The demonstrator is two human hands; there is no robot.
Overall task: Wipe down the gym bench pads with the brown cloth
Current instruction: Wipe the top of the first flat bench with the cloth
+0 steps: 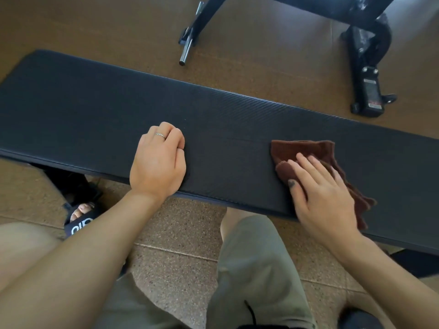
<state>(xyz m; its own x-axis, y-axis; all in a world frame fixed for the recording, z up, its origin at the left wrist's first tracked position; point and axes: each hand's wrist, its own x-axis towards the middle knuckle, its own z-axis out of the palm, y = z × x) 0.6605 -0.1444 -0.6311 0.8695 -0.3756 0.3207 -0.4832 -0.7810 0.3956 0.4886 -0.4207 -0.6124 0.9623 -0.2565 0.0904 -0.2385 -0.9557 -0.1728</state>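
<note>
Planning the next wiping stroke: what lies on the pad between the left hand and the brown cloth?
Nothing: the head view shows only bare bench pad between the left hand and the brown cloth.

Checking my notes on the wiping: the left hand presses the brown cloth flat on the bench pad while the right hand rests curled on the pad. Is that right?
The hands are swapped. In the head view, the right hand presses the brown cloth flat on the bench pad, while the left hand rests curled on the pad.
</note>
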